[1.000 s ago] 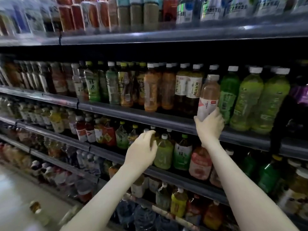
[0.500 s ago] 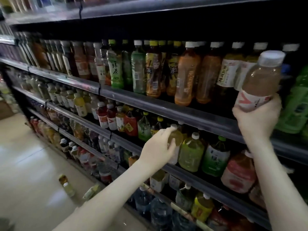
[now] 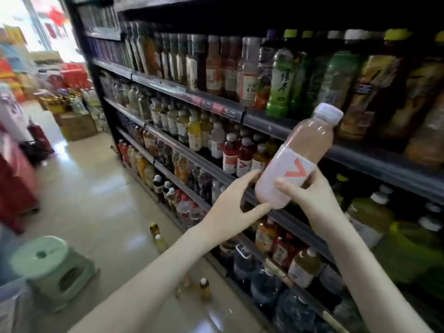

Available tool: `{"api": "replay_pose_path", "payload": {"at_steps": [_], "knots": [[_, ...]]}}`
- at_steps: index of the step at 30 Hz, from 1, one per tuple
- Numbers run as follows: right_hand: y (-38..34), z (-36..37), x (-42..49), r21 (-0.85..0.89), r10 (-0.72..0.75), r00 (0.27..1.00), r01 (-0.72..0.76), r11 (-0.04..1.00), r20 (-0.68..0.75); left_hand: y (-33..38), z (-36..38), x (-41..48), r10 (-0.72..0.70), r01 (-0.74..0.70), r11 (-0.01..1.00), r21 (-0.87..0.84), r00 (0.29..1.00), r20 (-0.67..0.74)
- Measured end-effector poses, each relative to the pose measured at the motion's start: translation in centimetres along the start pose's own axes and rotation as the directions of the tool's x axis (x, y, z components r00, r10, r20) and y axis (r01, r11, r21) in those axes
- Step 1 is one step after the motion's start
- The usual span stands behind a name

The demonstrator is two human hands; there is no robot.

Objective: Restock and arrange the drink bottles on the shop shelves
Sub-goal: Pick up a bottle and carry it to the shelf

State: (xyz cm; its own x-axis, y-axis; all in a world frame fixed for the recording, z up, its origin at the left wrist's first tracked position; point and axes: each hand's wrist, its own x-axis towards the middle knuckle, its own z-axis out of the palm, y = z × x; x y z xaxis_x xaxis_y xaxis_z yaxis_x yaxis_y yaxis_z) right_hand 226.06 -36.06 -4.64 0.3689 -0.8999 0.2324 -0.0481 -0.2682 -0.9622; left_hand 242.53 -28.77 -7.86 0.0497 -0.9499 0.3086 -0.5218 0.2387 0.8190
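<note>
Currently mid-relocation: right hand [image 3: 312, 198] grips the tilted pink bottle [image 3: 305, 143]; left hand [image 3: 228, 207] is released, fingers spread by its base. Next, probably: slot it beside the matching V-label bottles [image 3: 243, 162].

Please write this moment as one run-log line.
right hand: grips pink bottle | left hand: open, at bottle base | pink bottle: tilted

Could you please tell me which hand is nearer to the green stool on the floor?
Left. The left hand is up and right of the green stool; the right hand, gripping the pink bottle, is farther right.
</note>
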Motion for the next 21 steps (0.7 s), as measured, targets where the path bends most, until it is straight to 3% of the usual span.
{"api": "replay_pose_path", "payload": {"at_steps": [3, 6, 10, 21], "knots": [[1.2, 8.7, 1.8, -0.012, 0.061, 0.99, -0.06, 0.998, 0.125, -3.1, -6.9, -1.1, -0.086, 0.089, 0.995, -0.045, 0.994, 0.074], [1.6, 16.7, 4.1, -0.043, 0.117, 0.969, -0.11, 0.993, 0.217, -7.1, -13.5, -1.5, -0.214, 0.213, 0.975, -0.069, 0.977, 0.002], [1.6, 24.9, 7.2, -0.04, 0.149, 0.94, -0.143, 0.989, 0.309, -11.8, -19.7, -1.3, -0.23, 0.229, 0.973, -0.028, 0.971, -0.066], [9.1, 35.5, 20.3, 0.145, 0.299, 0.942, -0.321, 0.936, 0.154, -27.1, -26.5, 8.6, -0.221, 0.182, 0.928, 0.325, 0.971, 0.088]]}}
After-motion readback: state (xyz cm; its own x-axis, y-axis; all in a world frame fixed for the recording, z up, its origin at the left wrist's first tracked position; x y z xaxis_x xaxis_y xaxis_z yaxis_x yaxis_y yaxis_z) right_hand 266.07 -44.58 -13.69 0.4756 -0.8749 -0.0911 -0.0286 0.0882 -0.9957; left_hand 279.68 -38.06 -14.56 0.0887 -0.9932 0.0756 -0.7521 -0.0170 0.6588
